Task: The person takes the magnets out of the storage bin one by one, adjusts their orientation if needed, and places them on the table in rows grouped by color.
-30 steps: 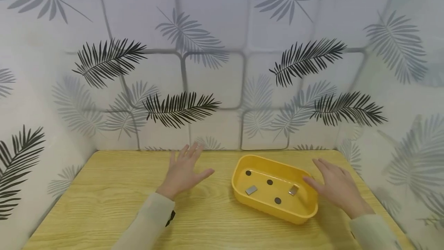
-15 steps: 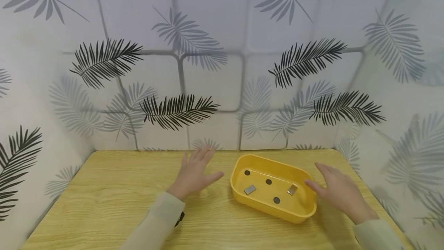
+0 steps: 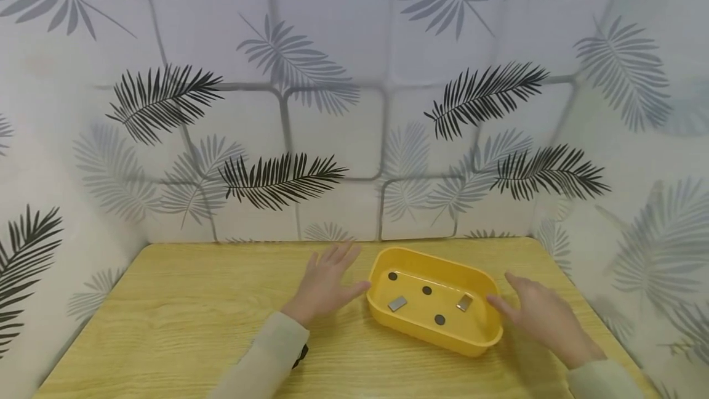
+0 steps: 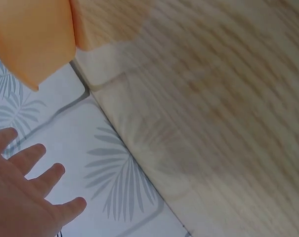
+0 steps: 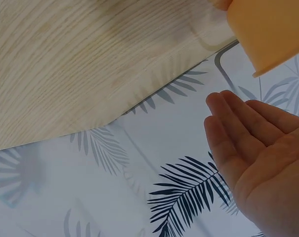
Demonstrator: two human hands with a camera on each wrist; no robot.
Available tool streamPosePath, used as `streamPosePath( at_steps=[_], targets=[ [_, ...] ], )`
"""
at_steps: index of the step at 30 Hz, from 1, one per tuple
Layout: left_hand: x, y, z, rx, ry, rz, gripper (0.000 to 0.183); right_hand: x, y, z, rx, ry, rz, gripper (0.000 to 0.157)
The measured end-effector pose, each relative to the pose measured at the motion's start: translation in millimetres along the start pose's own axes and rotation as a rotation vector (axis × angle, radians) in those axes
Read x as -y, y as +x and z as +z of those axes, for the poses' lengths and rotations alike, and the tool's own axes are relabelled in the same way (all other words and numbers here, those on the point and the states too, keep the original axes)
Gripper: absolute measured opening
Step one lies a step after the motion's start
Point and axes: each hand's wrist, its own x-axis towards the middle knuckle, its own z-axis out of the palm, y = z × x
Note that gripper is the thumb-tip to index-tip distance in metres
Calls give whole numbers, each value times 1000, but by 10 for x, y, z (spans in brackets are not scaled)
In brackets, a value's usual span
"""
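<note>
A yellow plastic tub (image 3: 421, 332) sits at an angle on the wooden table. On its floor lie three dark round discs, one of them a disc (image 3: 426, 290) near the middle. Two small flat rectangles are in there too: a grey one (image 3: 397, 303) and a shiny metallic one (image 3: 464, 302). My left hand (image 3: 324, 288) hovers left of the tub, fingers spread, thumb tip by the rim; whether it touches is unclear. My right hand (image 3: 545, 319) is at the tub's right end, fingers extended, thumb at the rim. In the right wrist view its palm (image 5: 268, 173) holds nothing.
The pale wooden tabletop (image 3: 166, 319) extends left of the tub and in front of it. A white wall covering (image 3: 343, 128) printed with leaves stands behind the table and along both sides.
My left hand has moved right, closing the gap to the tub's left end. The right hand has shifted only slightly. The tub and its contents stay in place.
</note>
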Motion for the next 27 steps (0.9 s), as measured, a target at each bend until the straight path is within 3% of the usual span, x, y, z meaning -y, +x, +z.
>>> streamPosePath(
  at_steps=[15,27],
  targets=[
    [-138,-8,93,37,-14,68,69,79,7,47,58,-1,-41,59],
    [-167,-2,46,125,-104,94,76,118,72,71,124,16,4,59]
  ],
)
